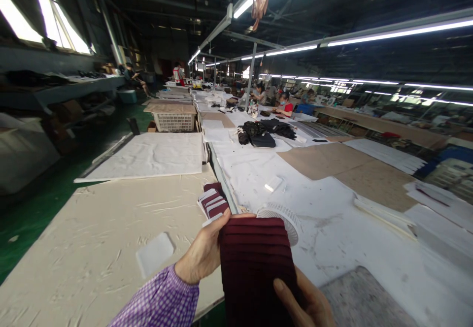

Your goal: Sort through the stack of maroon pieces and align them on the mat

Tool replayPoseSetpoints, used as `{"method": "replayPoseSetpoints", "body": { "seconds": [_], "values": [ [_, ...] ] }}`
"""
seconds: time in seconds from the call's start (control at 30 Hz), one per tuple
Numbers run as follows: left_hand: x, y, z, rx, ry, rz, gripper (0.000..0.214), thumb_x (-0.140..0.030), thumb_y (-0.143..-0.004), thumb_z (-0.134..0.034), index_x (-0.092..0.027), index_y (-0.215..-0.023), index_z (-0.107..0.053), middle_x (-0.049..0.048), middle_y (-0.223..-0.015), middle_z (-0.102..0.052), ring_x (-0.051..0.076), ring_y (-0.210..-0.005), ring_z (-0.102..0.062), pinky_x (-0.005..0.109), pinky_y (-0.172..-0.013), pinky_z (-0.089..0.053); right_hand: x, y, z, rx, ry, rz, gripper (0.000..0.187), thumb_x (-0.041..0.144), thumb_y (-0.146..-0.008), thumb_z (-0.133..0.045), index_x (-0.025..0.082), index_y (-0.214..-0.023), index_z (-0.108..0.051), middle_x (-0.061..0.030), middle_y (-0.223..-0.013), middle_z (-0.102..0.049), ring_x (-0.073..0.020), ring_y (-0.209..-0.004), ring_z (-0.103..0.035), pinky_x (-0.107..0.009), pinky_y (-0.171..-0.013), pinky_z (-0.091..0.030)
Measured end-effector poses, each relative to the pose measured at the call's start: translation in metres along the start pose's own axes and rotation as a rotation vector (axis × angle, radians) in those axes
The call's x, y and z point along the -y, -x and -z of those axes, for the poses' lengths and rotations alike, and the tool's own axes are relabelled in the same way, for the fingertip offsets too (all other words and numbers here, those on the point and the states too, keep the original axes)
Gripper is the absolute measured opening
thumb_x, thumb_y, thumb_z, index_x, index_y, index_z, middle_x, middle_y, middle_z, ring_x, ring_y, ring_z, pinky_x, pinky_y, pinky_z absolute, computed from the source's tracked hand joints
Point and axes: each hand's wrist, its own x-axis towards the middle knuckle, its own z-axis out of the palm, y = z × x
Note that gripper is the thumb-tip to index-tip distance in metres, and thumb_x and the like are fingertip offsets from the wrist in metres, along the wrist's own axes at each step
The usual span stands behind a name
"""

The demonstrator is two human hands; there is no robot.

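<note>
A dark maroon ribbed fabric stack (256, 268) is held up in front of me over the table's near edge. My left hand (201, 253), in a purple checked sleeve, grips its left top edge with fingers curled round it. My right hand (303, 302) grips the lower right side, thumb pressed on the front. Just beyond lies a small pile of maroon pieces with white strips (212, 203). A white ribbed round object (284, 218) sits right behind the fabric.
A long paper-covered table (92, 238) runs forward, with white sheets (148, 157), brown card (332, 162), a plastic basket (173, 120) and black garments (264, 132). Seated workers (283, 103) are far ahead on the right. A green floor aisle (33, 209) lies left.
</note>
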Motion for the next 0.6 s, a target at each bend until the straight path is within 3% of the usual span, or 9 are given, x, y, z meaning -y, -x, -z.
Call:
{"method": "replayPoseSetpoints", "body": {
  "seconds": [0.1, 0.2, 0.33, 0.4, 0.5, 0.6],
  "values": [
    [0.000, 0.000, 0.002, 0.018, -0.014, -0.009, 0.049, -0.046, -0.089, -0.041, -0.009, -0.114, -0.063, 0.0133, -0.109, -0.069, 0.028, -0.108, -0.060, 0.041, -0.101, -0.039, -0.002, -0.002, 0.003, 0.024, -0.013, -0.031, 0.038, 0.043, -0.078, -0.062, 0.021, -0.109, -0.067, -0.0069, -0.104, -0.070, -0.0259, -0.092, -0.064, -0.033, -0.086, -0.050],
    [0.004, 0.002, 0.007, 0.145, -0.067, -0.095, 0.055, -0.051, -0.085, -0.049, -0.010, -0.120, -0.059, 0.0144, -0.120, -0.064, 0.031, -0.117, -0.054, 0.043, -0.105, -0.036, 0.001, -0.003, 0.007, 0.058, -0.011, -0.047, 0.039, 0.042, -0.079, -0.062, 0.021, -0.111, -0.066, -0.0072, -0.106, -0.070, -0.0268, -0.096, -0.063, -0.033, -0.086, -0.050],
    [0.019, 0.004, 0.018, 0.304, -0.239, -0.202, 0.071, -0.021, -0.062, -0.080, -0.025, -0.128, -0.052, 0.0066, -0.131, -0.056, 0.028, -0.123, -0.048, 0.039, -0.104, -0.038, 0.009, -0.004, 0.010, 0.040, -0.026, -0.076, 0.039, 0.041, -0.080, -0.062, 0.019, -0.112, -0.066, -0.0083, -0.106, -0.070, -0.0288, -0.100, -0.062, -0.037, -0.087, -0.050],
    [0.029, 0.003, 0.023, 0.264, -0.314, -0.202, 0.068, -0.010, -0.062, -0.078, -0.028, -0.124, -0.055, 0.0039, -0.127, -0.061, 0.025, -0.119, -0.053, 0.036, -0.101, -0.042, 0.009, -0.004, 0.010, 0.035, -0.029, -0.081, 0.038, 0.041, -0.080, -0.062, 0.019, -0.110, -0.066, -0.0078, -0.104, -0.070, -0.0276, -0.097, -0.062, -0.036, -0.086, -0.050],
    [0.043, -0.001, 0.024, 0.173, -0.348, -0.201, 0.048, -0.009, -0.069, -0.072, -0.025, -0.113, -0.064, 0.0035, -0.114, -0.068, 0.023, -0.107, -0.061, 0.035, -0.097, -0.046, 0.004, -0.005, 0.011, 0.021, -0.041, -0.081, 0.035, 0.040, -0.080, -0.062, 0.021, -0.109, -0.066, -0.0066, -0.102, -0.070, -0.0254, -0.095, -0.063, -0.034, -0.085, -0.050],
    [0.050, -0.005, 0.021, 0.129, -0.316, -0.182, 0.041, -0.011, -0.070, -0.072, -0.024, -0.108, -0.066, 0.0035, -0.108, -0.071, 0.022, -0.101, -0.064, 0.034, -0.093, -0.049, -0.002, -0.005, 0.013, -0.003, -0.032, -0.081, 0.034, 0.041, -0.080, -0.063, 0.020, -0.106, -0.067, -0.0066, -0.100, -0.071, -0.0247, -0.092, -0.063, -0.033, -0.082, -0.050]
  ]
}}
